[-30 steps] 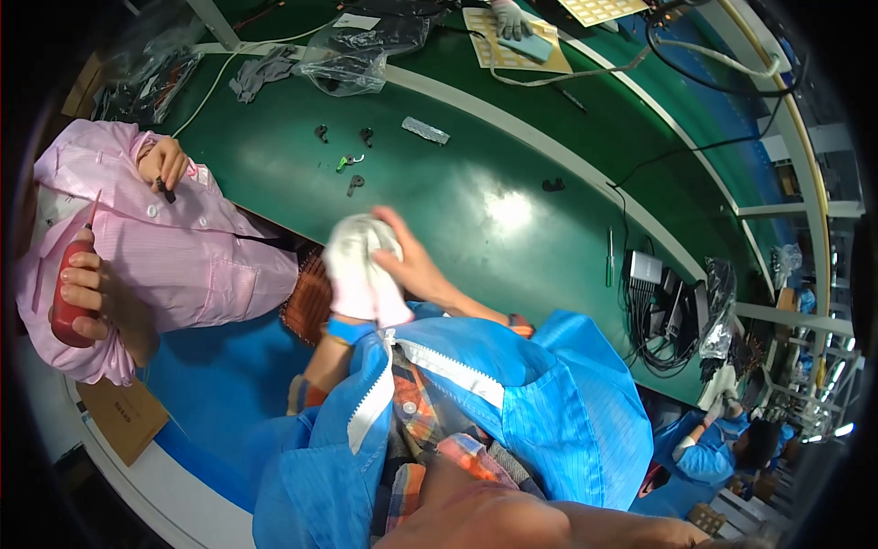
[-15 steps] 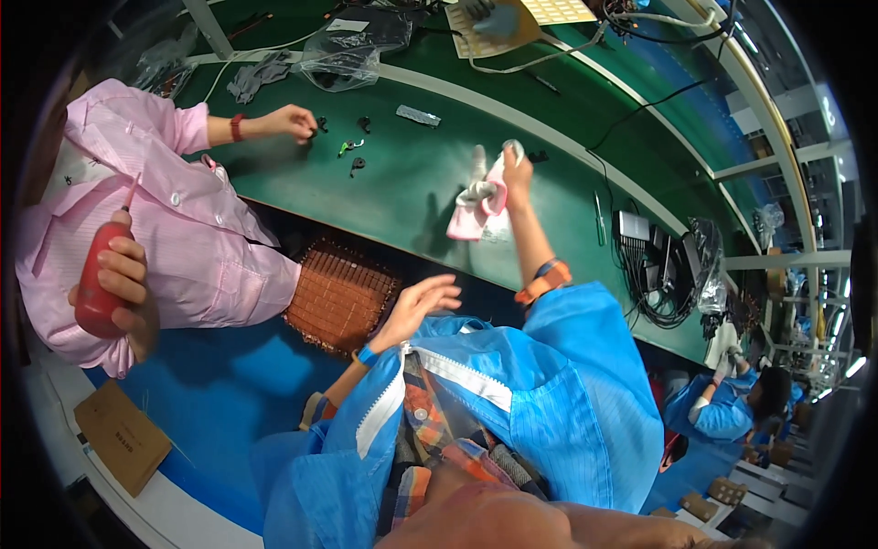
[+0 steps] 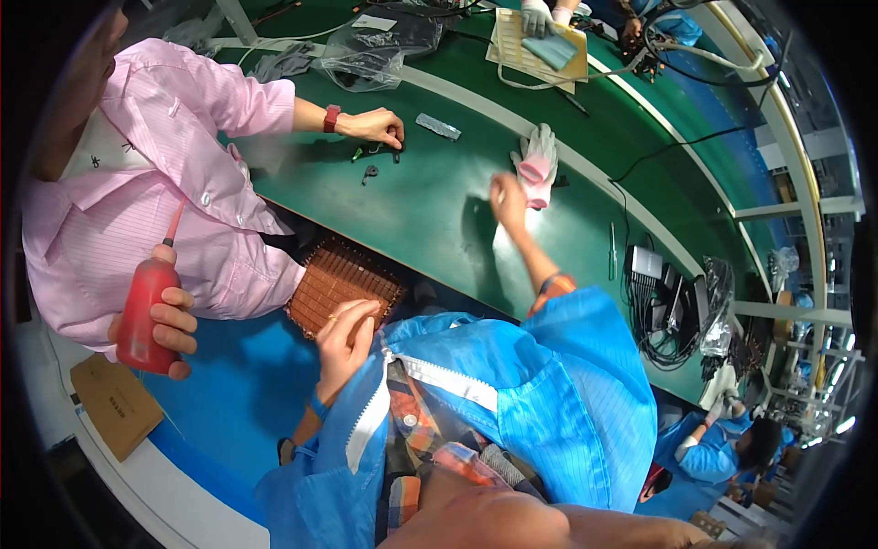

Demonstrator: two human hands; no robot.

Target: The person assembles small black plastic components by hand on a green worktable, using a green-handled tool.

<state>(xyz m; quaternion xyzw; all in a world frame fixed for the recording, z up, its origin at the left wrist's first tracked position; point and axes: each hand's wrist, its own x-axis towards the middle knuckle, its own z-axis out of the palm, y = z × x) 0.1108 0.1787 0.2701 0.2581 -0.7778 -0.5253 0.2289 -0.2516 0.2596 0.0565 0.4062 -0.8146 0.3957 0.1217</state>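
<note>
My right hand (image 3: 509,203) is over the green workbench (image 3: 430,210), its fingers loosely curled, slightly blurred, with nothing seen in them. Just beyond it lies a pair of white and pink work gloves (image 3: 539,163), bunched together near the bench's back rail and apart from my hand. My left hand (image 3: 347,337) hangs in front of my blue jacket, short of the bench edge, fingers extended and holding nothing.
At left, a person in pink holds a red squeeze bottle (image 3: 151,306); their other hand (image 3: 377,126) touches small black parts. A woven brown seat (image 3: 343,284) is below the bench edge. A screwdriver (image 3: 613,252) and bundled black cables (image 3: 654,316) lie right. Gloved hands (image 3: 540,18) work opposite.
My right hand has let go of the gloves and drawn back; they now lie farther back. My left hand has moved left and lower. The neighbour's hand has moved right to the parts.
</note>
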